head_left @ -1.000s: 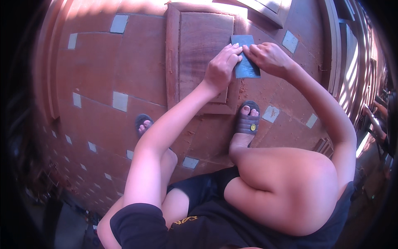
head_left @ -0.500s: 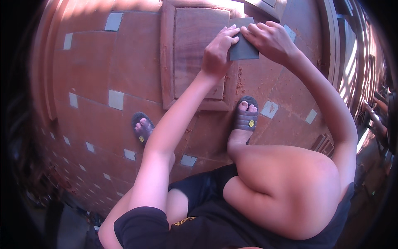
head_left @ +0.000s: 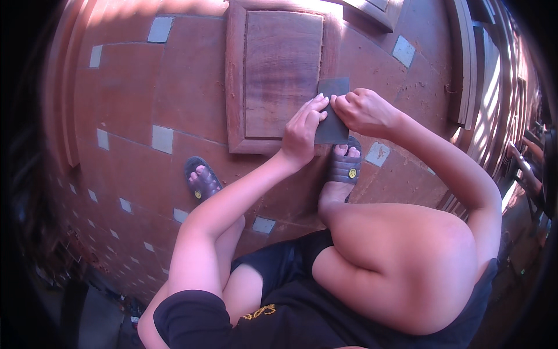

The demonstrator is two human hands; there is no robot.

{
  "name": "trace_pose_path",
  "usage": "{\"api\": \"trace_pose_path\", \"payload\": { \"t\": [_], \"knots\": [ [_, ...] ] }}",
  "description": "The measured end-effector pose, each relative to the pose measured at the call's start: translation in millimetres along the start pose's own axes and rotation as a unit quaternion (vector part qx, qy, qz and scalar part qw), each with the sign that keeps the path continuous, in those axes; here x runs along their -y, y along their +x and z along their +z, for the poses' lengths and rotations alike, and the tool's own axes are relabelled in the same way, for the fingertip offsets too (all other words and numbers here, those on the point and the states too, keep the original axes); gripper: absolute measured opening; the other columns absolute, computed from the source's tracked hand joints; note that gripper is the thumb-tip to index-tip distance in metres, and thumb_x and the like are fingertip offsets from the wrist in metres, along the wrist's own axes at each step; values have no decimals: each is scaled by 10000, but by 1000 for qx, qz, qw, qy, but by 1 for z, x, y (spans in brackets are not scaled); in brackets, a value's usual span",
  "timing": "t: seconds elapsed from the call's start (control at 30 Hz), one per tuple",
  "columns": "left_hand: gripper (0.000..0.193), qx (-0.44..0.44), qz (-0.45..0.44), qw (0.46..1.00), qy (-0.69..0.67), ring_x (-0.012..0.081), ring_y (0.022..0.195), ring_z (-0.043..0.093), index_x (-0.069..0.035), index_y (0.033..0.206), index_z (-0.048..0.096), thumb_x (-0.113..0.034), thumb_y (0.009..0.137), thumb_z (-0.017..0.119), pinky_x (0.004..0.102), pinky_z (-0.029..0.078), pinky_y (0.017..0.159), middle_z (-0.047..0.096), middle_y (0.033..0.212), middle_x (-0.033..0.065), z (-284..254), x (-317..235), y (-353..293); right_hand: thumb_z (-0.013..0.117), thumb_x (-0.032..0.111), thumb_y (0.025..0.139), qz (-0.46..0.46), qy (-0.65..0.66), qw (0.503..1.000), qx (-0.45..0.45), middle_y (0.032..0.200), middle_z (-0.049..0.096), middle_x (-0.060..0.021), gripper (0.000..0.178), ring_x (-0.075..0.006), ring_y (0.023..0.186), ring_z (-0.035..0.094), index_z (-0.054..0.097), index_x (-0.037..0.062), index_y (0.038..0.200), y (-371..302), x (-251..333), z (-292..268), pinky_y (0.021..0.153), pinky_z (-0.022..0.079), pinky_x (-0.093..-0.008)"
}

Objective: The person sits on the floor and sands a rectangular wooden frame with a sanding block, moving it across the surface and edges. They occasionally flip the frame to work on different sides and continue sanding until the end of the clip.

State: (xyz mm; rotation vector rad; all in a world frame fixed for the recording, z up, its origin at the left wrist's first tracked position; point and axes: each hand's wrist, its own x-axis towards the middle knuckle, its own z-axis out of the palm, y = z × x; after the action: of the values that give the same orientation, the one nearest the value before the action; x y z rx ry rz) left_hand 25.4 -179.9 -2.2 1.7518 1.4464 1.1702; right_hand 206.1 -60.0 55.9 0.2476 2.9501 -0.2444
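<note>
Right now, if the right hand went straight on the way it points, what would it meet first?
Most likely the left hand, whose fingertips lie just ahead over the dark sheet; depth leaves unclear whether the two hands touch.

The floor [head_left: 192, 87] is laid with large reddish-brown tiles, with small pale square insets [head_left: 163, 139] between them. Bright sunlight [head_left: 145, 6] washes over its far edge. Long wooden boards [head_left: 462, 64] line the right side, where slanting stripes of light [head_left: 491, 99] fall. The outer margins sink into shadow, their clutter too dark to make out.
</note>
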Motion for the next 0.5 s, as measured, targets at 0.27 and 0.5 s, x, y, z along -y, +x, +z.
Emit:
{"api": "trace_pose_path", "payload": {
  "t": [0.27,0.5],
  "knots": [
    [92,-3,98,995,11,367,988,698,-6,901,578,-20,864,661,463,563,886,704,1050,185,-17,-7,24,642,196,845,38,41,997,-51,809,631,-33,257,-176,718,695,668,35,1043,-10,-1,-18,663,534,-324],
    [104,-57,74,995,19,364,1048,681,-23,980,610,-19,876,616,443,552,919,706,1081,173,10,34,111,641,128,844,131,-116,981,-87,878,635,-32,298,-190,752,702,643,62,1135,12,-95,-8,680,539,-316]
  ]
}}
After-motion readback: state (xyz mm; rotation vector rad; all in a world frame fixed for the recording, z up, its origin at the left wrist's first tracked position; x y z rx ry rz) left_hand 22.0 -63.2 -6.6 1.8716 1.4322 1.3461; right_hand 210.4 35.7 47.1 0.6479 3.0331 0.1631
